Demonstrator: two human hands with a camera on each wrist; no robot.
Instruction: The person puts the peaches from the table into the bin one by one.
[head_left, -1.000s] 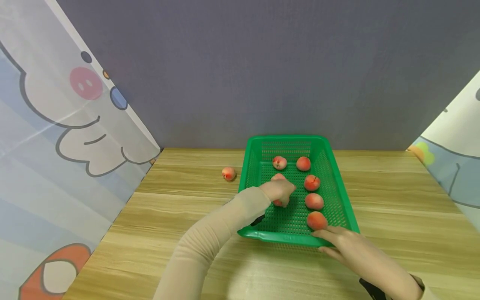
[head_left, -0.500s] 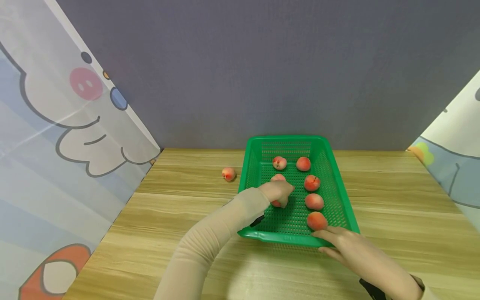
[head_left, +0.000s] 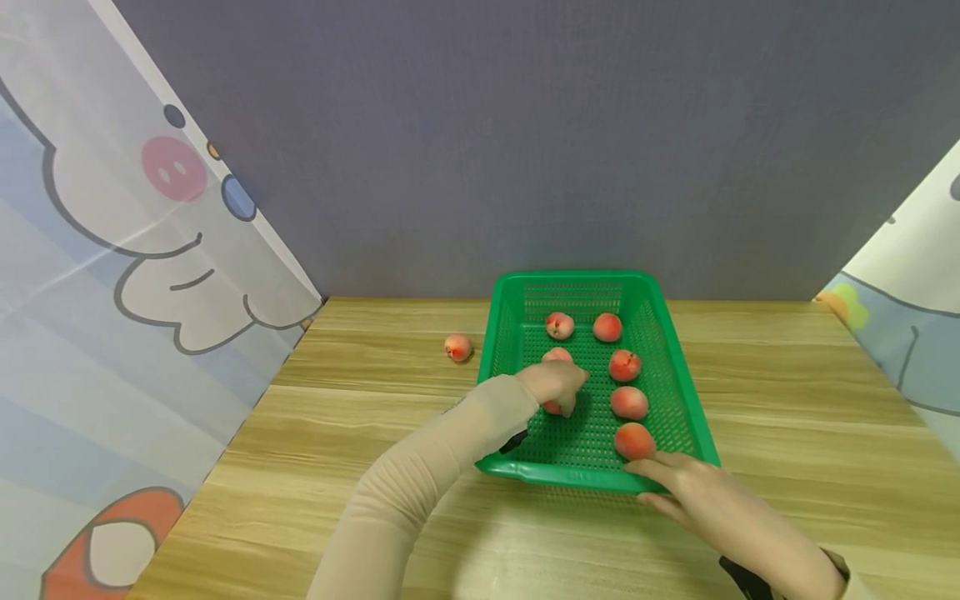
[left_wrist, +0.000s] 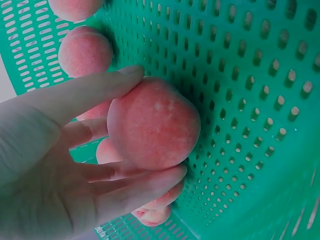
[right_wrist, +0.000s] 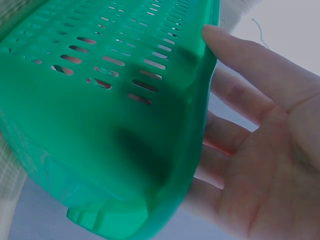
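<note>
My left hand (head_left: 553,381) reaches into a green plastic basket (head_left: 555,475) with slotted walls. In the left wrist view its thumb and fingers pinch a red-pink peach (left_wrist: 156,124) just over the perforated floor. My right hand (head_left: 693,492) holds the basket's near right corner, the rim lying between thumb and fingers in the right wrist view. Close to those fingers is the nearest peach (head_left: 634,441) of a row along the basket's right side. Another peach (head_left: 557,355) shows just beyond my left hand, which partly covers it.
One peach (head_left: 458,347) lies on the wooden table (head_left: 360,392), left of the basket. At the basket's far end are two more, a left peach (head_left: 559,326) and a right peach (head_left: 607,327). A grey wall (head_left: 525,150) rises behind the table, with printed cartoon curtains (head_left: 90,275) at the sides.
My left hand has shifted very slightly left with the peach. The right hand and the basket stay where they were.
</note>
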